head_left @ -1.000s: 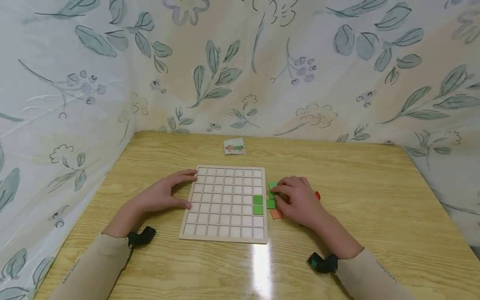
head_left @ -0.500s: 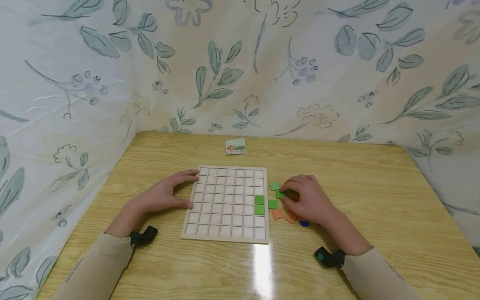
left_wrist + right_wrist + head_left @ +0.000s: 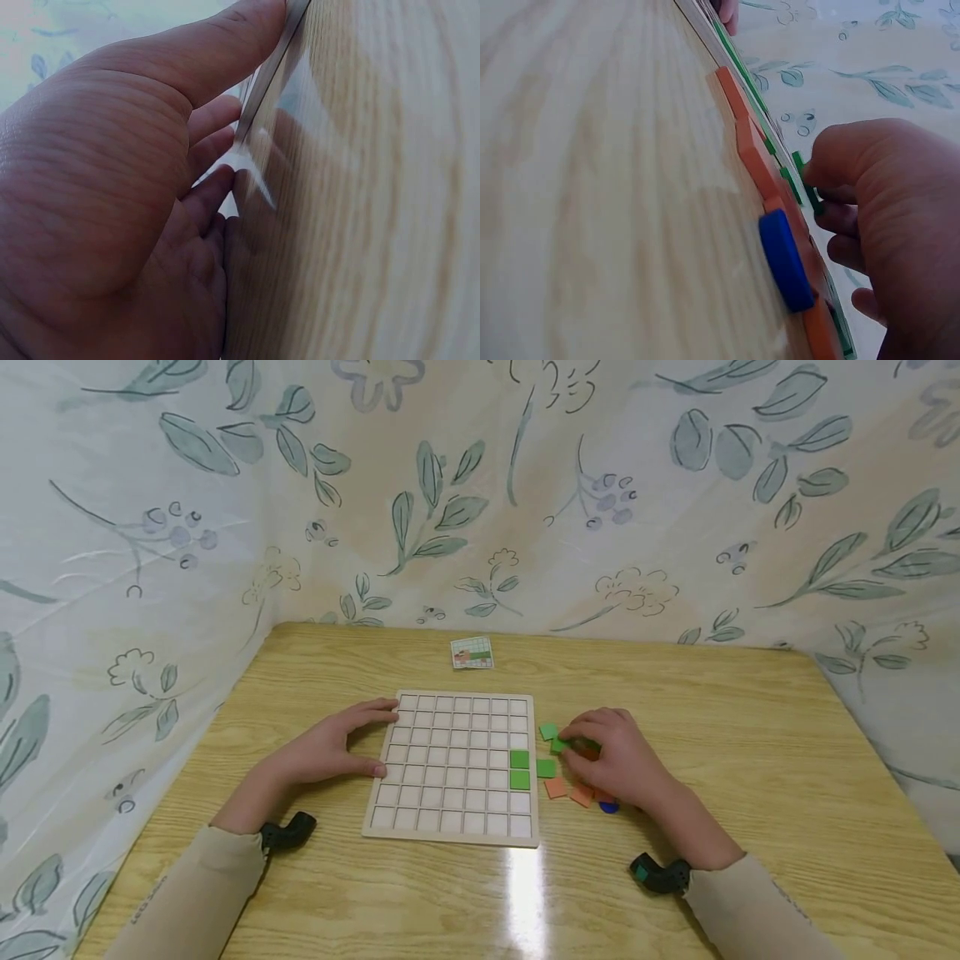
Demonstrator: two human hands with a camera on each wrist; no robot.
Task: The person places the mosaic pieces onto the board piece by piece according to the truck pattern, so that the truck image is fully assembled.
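Observation:
A pale wooden grid board [image 3: 450, 773] lies on the table, with two green square tiles [image 3: 519, 769] in its rightmost column. My left hand [image 3: 326, 747] rests at the board's left edge, thumb and fingers extended and touching the rim. To the right of the board, my right hand [image 3: 615, 760] pinches a green tile [image 3: 808, 184] between thumb and fingers, slightly tilted in the right wrist view. Around it lie a loose green tile [image 3: 549, 731], another green tile [image 3: 546, 768] by the board's rim, orange tiles [image 3: 556, 787] and a blue round piece [image 3: 609, 807]. The hand partly hides this pile.
Behind the board lies a small card [image 3: 472, 653] printed with a coloured grid picture. The wood-grain table [image 3: 712, 718] runs up to a floral-patterned cloth [image 3: 525, 543] at the back and left.
My right hand has moved slightly right, uncovering orange tiles and the blue piece, and the green tile at its fingertips shifted right too. The left hand stays on the board's edge.

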